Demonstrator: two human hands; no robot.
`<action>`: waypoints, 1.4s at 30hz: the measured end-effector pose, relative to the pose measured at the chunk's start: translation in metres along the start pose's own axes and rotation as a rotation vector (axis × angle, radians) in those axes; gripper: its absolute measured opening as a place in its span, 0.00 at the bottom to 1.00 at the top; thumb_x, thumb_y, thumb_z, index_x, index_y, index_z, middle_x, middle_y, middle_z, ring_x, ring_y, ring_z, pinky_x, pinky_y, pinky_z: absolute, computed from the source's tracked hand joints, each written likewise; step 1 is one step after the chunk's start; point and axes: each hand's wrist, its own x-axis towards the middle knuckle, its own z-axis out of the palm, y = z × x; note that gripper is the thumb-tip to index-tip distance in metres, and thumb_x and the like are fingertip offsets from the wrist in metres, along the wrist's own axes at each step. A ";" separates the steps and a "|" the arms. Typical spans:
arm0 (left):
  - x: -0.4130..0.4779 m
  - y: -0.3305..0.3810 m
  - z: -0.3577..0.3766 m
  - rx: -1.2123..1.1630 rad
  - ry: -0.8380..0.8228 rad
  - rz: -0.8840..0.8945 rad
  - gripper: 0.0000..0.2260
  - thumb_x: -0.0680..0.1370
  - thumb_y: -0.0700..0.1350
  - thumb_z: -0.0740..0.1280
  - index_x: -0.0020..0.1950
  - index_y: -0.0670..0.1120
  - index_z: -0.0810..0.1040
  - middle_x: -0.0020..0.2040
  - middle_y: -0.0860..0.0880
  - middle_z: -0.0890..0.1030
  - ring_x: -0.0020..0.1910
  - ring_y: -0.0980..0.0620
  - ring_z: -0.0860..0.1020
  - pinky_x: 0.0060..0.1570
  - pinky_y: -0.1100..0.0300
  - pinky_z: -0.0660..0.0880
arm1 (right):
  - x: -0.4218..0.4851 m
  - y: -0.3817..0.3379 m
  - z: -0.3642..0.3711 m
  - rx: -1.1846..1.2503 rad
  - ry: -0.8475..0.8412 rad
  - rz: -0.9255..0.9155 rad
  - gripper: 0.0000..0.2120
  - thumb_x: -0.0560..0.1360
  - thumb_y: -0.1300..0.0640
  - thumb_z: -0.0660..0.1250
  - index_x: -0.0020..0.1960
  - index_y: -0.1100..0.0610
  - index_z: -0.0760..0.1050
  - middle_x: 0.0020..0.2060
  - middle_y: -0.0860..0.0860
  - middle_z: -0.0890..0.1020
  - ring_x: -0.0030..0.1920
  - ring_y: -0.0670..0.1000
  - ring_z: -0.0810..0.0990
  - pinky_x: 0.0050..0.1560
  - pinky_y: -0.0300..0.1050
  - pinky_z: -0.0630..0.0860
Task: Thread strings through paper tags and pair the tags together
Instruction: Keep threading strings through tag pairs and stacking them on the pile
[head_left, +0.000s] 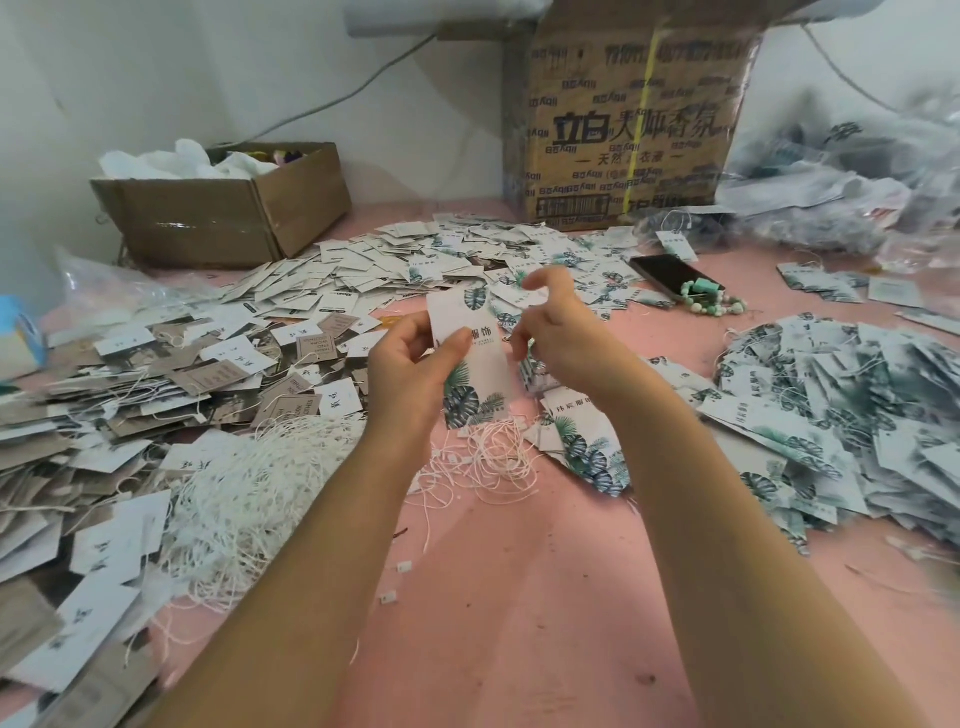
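Far left of the hands lies a heap of brown tags (130, 374) mixed with white ones, several trailing cord, so that batch looks already threaded. Nearer, below and left of the left hand, a thick tangle of strings (249, 483) waits unused, and a thinner scatter runs on under both hands. The left hand (415, 374) grips one long tag (470, 358) upright above the table (519, 597), thumb laid across its face and fingers curled behind. The right hand (556, 332) is at the tag's upper right edge with fingers curled and forefinger hooked up; whether it pinches a string I cannot tell, as none shows there. I judge this the threading step on a single tag, its partner not yet joined. Just below the right hand sits a small stack of the same tags. Far right, a broad pile of leaf tags (831, 410) shows thin strings, so it is likely finished work. Much is left: beyond the hands spreads a wide drift of white tags (389, 265), seemingly unstrung.

Around these, a small box (223, 208) is beyond and left of the hands; a big box (634, 124) is straight beyond; a phone (670, 275) and green beads (711, 306) lie beyond the right hand; plastic bags (857, 171) are heaped at far right. Nothing blocks the hands; the tangled strings beneath could snag when one is drawn out.
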 end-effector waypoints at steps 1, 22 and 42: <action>-0.001 0.000 0.001 0.002 -0.007 0.003 0.07 0.74 0.37 0.70 0.47 0.49 0.79 0.45 0.51 0.84 0.45 0.54 0.82 0.48 0.55 0.79 | 0.000 -0.001 -0.001 0.034 0.033 -0.012 0.08 0.80 0.63 0.48 0.59 0.58 0.58 0.32 0.51 0.76 0.29 0.48 0.65 0.22 0.35 0.62; -0.011 0.014 0.007 0.004 -0.079 0.160 0.09 0.75 0.39 0.69 0.47 0.54 0.79 0.42 0.55 0.84 0.41 0.56 0.81 0.40 0.60 0.79 | -0.003 -0.017 0.007 0.069 0.338 -0.276 0.04 0.71 0.61 0.70 0.38 0.55 0.77 0.30 0.44 0.76 0.32 0.41 0.71 0.36 0.34 0.69; -0.015 0.018 0.008 0.065 -0.125 0.182 0.09 0.76 0.39 0.68 0.50 0.53 0.78 0.45 0.51 0.82 0.41 0.52 0.79 0.42 0.54 0.79 | -0.003 -0.018 0.009 0.036 0.384 -0.365 0.07 0.69 0.64 0.71 0.38 0.54 0.75 0.37 0.42 0.71 0.36 0.32 0.69 0.39 0.28 0.65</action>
